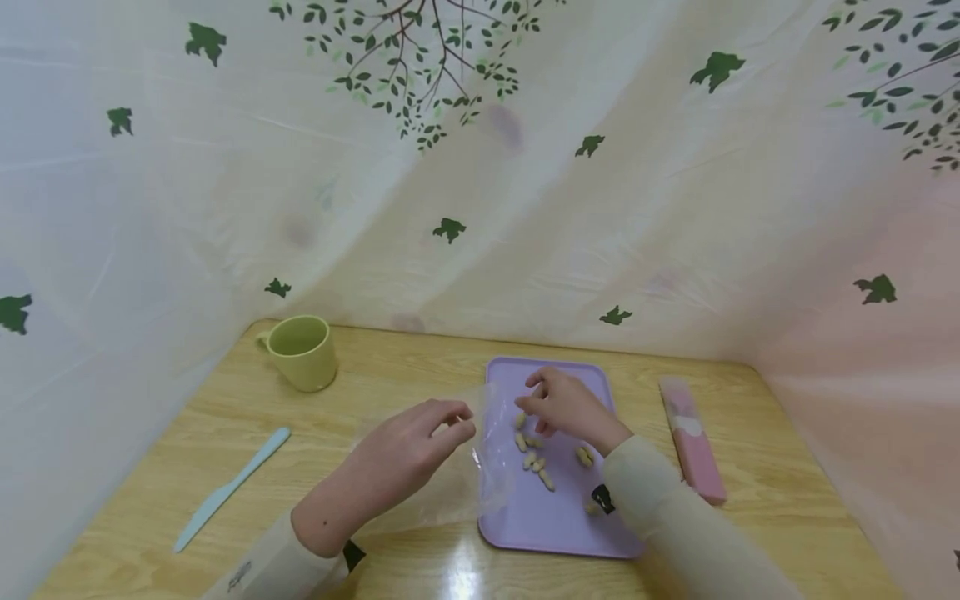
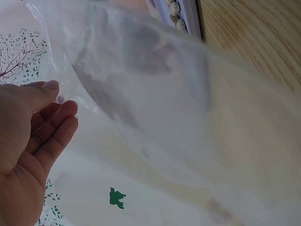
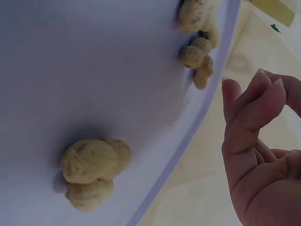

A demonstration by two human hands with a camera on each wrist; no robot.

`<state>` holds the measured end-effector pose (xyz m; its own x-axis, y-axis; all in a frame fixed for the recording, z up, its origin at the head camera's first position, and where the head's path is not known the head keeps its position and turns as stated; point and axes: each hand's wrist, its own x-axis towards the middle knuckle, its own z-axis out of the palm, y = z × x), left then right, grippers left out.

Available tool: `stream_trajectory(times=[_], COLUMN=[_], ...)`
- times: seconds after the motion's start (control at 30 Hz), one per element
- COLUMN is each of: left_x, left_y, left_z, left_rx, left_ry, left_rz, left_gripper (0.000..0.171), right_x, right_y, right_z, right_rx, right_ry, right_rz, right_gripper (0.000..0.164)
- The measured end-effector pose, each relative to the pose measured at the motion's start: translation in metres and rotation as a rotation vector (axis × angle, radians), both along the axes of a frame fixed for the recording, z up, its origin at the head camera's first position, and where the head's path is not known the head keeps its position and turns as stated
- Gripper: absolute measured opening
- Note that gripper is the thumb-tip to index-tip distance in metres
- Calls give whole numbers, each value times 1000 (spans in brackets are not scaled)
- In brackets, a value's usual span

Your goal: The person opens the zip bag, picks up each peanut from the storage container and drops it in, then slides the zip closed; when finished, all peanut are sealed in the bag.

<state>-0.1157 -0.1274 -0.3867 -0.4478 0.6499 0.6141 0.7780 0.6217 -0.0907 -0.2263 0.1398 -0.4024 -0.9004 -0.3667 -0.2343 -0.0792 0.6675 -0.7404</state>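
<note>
Between its thumb and fingers, my left hand (image 1: 405, 450) pinches the edge of a clear plastic bag (image 2: 155, 117). The bag hangs down toward the table and its right side overlaps the purple tray (image 1: 570, 529). My right hand (image 1: 566, 404) hovers over the far part of this tray, fingers loosely bent, with nothing visible in them. Several unshelled peanuts (image 1: 540, 467) lie in a loose line on the tray, left of its middle. Two more peanuts (image 3: 96, 162) sit together closer to the right rim, and another is partly hidden near the right sleeve.
A yellow-green mug (image 1: 307, 367) stands at the table's back left corner. In front of it lies a light blue plastic knife (image 1: 232, 487). Right of the tray is a long pink packet (image 1: 697, 454). A printed curtain (image 1: 375, 250) hangs behind the wooden table.
</note>
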Motion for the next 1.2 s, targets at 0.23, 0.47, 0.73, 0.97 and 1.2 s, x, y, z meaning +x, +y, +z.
stream_trajectory(times=[0.23, 0.47, 0.73, 0.97, 1.2], left_x=[1, 0, 0, 0, -1], left_y=[-1, 0, -1, -1, -1], left_z=[1, 0, -1, -1, 0], left_rx=[5, 6, 1, 4, 2], left_ry=[-1, 8, 12, 16, 6], left_rz=[-5, -12, -12, -15, -8], left_gripper=[38, 39, 40, 41, 38], right_x=[-9, -14, -15, -16, -18], right_y=[-9, -10, -14, -14, -13], right_z=[-11, -21, -24, -23, -19], right_rx=[98, 125, 115, 123, 105], right_ry=[-33, -46, -66, -88, -133], right_rz=[-6, -2, 8, 35, 46], right_gripper=[44, 29, 19, 15, 14])
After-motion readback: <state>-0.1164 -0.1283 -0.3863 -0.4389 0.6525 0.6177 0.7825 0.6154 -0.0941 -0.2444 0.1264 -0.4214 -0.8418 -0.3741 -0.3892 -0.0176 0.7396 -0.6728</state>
